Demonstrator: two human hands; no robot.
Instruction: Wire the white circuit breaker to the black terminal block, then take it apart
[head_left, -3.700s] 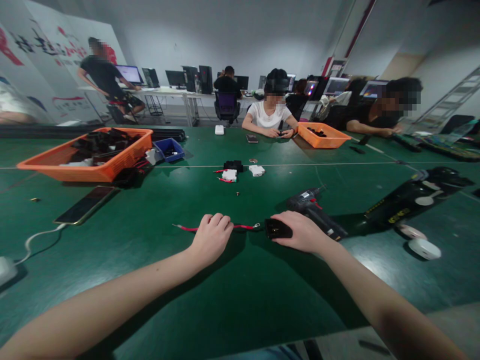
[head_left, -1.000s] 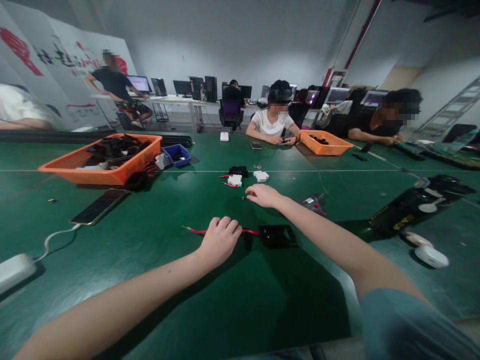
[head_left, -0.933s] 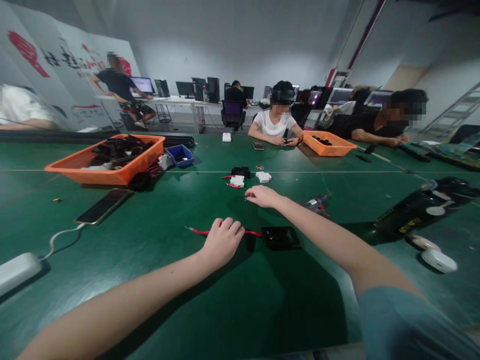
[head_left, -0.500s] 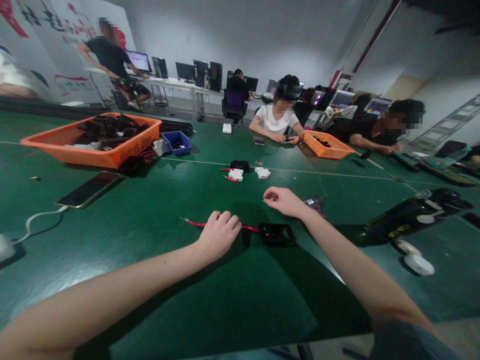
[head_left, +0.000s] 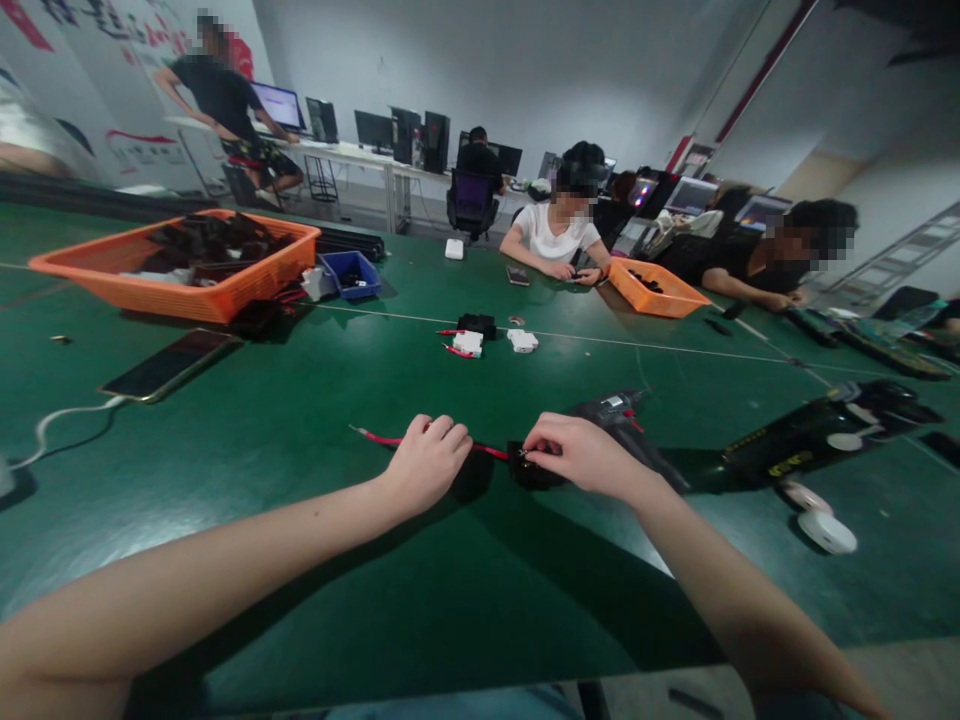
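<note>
My left hand (head_left: 429,462) is closed around a red cable (head_left: 384,438). The cable's bare metal end sticks out to the left, and its other end runs into a small black plastic housing (head_left: 527,477) on the green table. Over that housing, my right hand (head_left: 583,455) is pinched, fingertips down at the cable side; a tiny thing seems to be between them, too small to name. The right hand covers much of the housing. Behind the right hand lies a dark power screwdriver (head_left: 619,420), partly hidden by my forearm.
White blocks with red wires (head_left: 466,343) and another white block (head_left: 523,341) lie ahead. An orange basket of black parts (head_left: 247,295), a blue bin (head_left: 351,275) and a phone (head_left: 172,365) are left. A black bottle-shaped object (head_left: 810,435) and white case (head_left: 827,531) sit right. Co-workers sit opposite.
My right hand has come down and toward me, from above the table to the black housing. My left hand keeps its hold on the red cable.
</note>
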